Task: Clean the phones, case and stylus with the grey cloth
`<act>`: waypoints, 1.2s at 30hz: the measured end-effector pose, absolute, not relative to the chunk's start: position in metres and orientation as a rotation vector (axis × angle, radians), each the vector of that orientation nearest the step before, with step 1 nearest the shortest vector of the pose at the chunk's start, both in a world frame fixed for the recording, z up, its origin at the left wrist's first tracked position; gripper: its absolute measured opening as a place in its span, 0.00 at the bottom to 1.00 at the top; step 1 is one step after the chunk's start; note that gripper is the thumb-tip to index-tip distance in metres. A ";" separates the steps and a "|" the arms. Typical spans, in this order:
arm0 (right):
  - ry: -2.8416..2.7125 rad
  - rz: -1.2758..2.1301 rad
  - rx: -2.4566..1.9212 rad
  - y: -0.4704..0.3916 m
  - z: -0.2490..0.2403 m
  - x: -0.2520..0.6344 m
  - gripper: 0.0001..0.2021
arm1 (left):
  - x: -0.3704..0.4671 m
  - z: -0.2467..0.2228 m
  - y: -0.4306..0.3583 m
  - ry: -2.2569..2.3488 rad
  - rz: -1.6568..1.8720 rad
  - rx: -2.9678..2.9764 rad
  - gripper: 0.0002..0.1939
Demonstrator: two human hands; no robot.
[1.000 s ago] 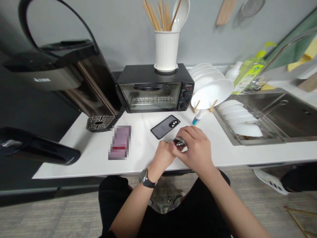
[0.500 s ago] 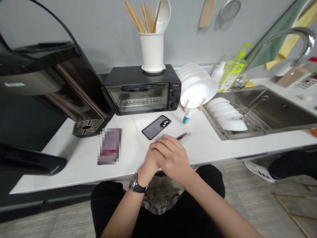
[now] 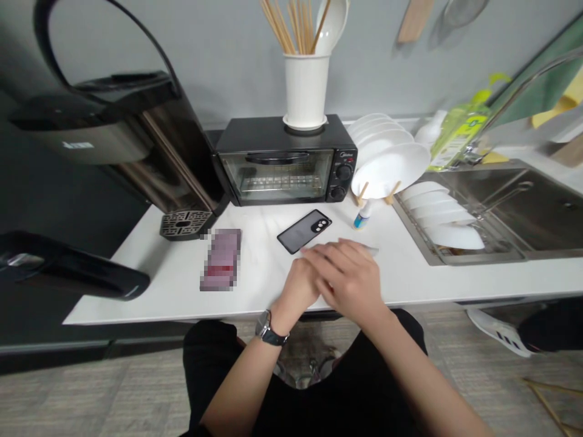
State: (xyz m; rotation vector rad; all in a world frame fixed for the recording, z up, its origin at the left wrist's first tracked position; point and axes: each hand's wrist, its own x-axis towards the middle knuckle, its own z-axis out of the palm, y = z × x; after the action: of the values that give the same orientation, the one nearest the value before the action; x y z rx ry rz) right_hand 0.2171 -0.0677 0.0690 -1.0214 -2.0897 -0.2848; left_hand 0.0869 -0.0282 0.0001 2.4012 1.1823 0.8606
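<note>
My left hand [image 3: 300, 284], with a watch [image 3: 269, 328] at its wrist, is held over the front of the counter, its fingers mostly covered. Across it lies my right hand [image 3: 348, 276], fingers stretched out. From beyond the right hand sticks the end of a thin, flat object [image 3: 372, 249]; it appears to be in my left hand, its kind hidden. Just behind the hands a phone case [image 3: 304, 231] with a camera cutout rests on the counter. A small white and blue bottle [image 3: 362, 216] stands to its right. Further left lies a blurred-out purple flat item [image 3: 221, 260].
A black toaster oven [image 3: 282, 170] stands at the back, with a white holder [image 3: 306, 85] of chopsticks on top. Plates [image 3: 392, 167] rest in a rack beside the sink [image 3: 510, 224]. At left stand a dark drinks machine [image 3: 182, 164] and a black appliance part [image 3: 82, 270].
The view has shifted left, so everything appears further right. My right hand's fingers have stretched out more over the left hand.
</note>
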 end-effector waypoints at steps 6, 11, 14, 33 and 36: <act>-1.894 -0.285 -1.242 -0.070 0.065 0.204 0.06 | 0.085 0.002 -0.025 1.202 0.736 2.464 0.09; -2.039 -0.492 -0.925 -0.074 0.058 0.204 0.13 | 0.083 -0.004 -0.028 1.146 0.699 2.472 0.09; -1.881 -0.488 -0.859 -0.074 0.049 0.220 0.14 | 0.080 0.003 -0.028 0.918 0.745 2.398 0.07; -1.915 0.109 -1.548 -0.086 -0.036 0.272 0.21 | 0.045 0.000 -0.048 1.109 0.617 2.288 0.49; -1.966 0.066 -1.586 -0.090 -0.034 0.260 0.21 | 0.025 -0.004 -0.052 1.163 0.658 2.174 0.52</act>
State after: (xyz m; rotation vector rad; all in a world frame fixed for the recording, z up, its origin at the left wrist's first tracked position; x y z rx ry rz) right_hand 0.2595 -0.0902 -0.0338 -1.5857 -1.9660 0.0662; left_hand 0.0251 -0.0522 -0.0036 2.1738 1.1631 0.6583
